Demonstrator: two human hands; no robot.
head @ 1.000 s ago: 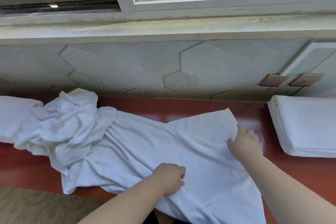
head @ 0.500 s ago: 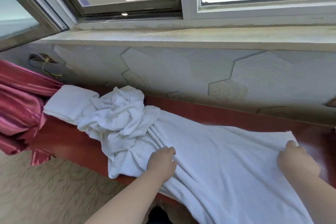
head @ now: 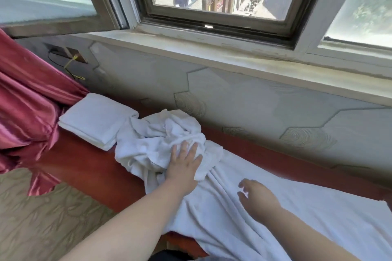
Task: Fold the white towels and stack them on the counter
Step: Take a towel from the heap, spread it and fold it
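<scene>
A large white towel (head: 307,214) lies spread along the red-brown counter (head: 80,161), its left end bunched into a crumpled heap (head: 161,133). My left hand (head: 183,164) lies flat on that heap with straight fingers. My right hand (head: 257,196) hovers just over the flat part of the towel, fingers loosely curled, holding nothing. A folded white towel (head: 95,119) sits on the counter at the left, touching the heap.
A red satin curtain (head: 27,101) hangs at the left beside the folded towel. A window sill (head: 233,59) and patterned wall run behind the counter. A wall socket with a cable (head: 72,57) sits above the curtain. Patterned carpet (head: 42,218) lies below.
My view swung left. My left hand moved from the towel's near edge up onto the crumpled heap. My right hand let go of the towel's far corner and came left over the flat part.
</scene>
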